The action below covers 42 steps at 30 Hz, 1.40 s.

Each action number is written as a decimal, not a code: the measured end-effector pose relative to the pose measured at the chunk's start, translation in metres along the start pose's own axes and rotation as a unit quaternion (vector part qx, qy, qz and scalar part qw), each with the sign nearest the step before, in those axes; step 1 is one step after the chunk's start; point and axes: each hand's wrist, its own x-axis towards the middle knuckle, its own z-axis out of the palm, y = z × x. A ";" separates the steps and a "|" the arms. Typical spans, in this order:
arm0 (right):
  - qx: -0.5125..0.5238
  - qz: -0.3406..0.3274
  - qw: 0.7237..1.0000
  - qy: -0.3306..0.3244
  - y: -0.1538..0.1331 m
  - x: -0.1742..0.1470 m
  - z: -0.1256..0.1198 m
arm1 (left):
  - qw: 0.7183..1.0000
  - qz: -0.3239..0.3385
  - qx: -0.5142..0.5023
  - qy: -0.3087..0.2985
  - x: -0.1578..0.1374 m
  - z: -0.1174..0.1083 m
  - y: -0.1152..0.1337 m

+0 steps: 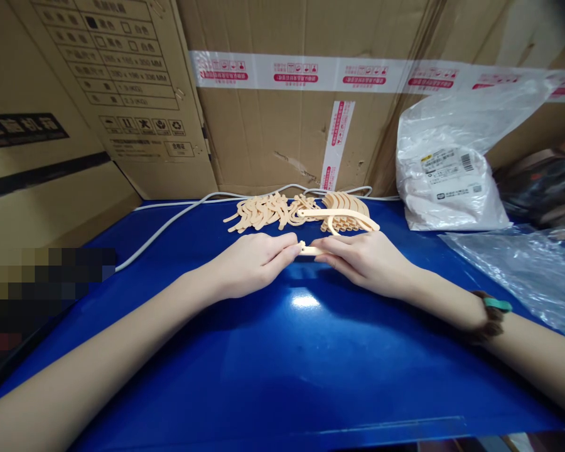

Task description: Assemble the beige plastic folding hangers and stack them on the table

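My left hand [263,260] and my right hand [358,254] meet near the middle, above the blue table. Both are closed, thumbs and fingertips pinching a small beige plastic piece [311,250] with a knobbed end. Most of that piece is hidden by my fingers. Just beyond my right hand shows a long, curved beige plastic arm [341,214] with a round hole at its left end; I cannot tell whether it lies on the pile or is joined to what I hold. Behind are a heap of beige hook-shaped pieces [261,211] and a neat stack of curved pieces [351,202].
The blue table [282,364] runs up to cardboard boxes [282,138] at the back and left. A white cable [160,232] crosses the left rear. At right stand a filled white plastic bag [452,182] and a flat clear plastic sheet [527,270].
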 end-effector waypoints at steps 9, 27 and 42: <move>0.036 0.015 0.999 0.000 0.000 -0.001 -0.003 | 0.970 0.027 0.242 0.023 0.002 0.001 0.002; 0.161 0.027 0.983 -0.083 0.002 0.005 -0.012 | 0.861 0.214 0.418 0.198 0.002 0.005 -0.004; 0.112 0.017 0.990 -0.084 0.000 0.002 -0.002 | 0.904 0.202 0.327 0.185 0.000 0.008 -0.007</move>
